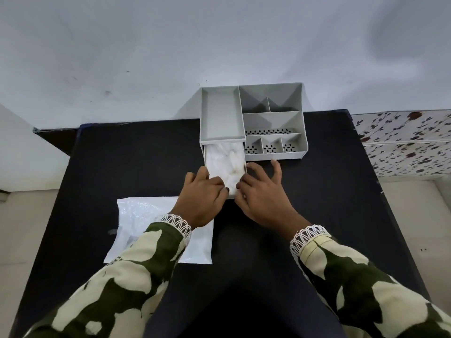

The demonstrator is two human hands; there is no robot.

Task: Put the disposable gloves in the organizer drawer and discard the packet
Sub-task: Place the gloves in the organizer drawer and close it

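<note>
A grey organizer [273, 123] stands at the far edge of the black table. Its drawer [204, 154] is pulled out toward me, and clear white disposable gloves [225, 159] lie crumpled inside it. My left hand [202, 198] rests at the drawer's front left corner, fingers curled on the front edge. My right hand [261, 193] is at the front right corner, thumb and forefinger at the edge, the other fingers spread. The white plastic packet [136, 215] lies flat on the table at the near left, partly under my left wrist and sleeve.
The black table [122, 154] backs onto a pale wall. A floral-patterned surface [405, 142] sits off the table's right side. The organizer's top holds a shallow tray [219, 113] and several open compartments, some with perforated floors.
</note>
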